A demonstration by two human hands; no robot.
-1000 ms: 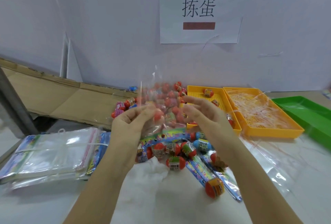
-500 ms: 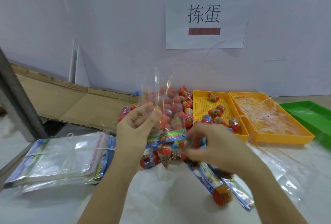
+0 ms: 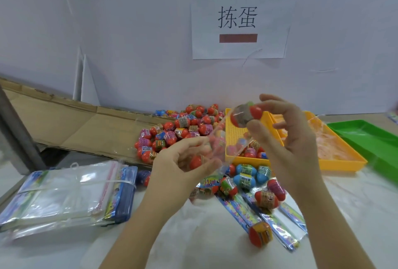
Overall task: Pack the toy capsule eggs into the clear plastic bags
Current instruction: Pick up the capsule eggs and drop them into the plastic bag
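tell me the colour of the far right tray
The far right tray is green, clearest in the head view.

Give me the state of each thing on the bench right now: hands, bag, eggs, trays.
left hand, holds the clear bag off the table.
clear bag, raised, crumpled between both hands.
right hand, pinches the held egg at the bag's upper end.
held egg, lifted; inside or not, cannot tell.
egg pile, loose by the wall.
bag stack, flat, banded.
yellow tray, a few eggs inside.
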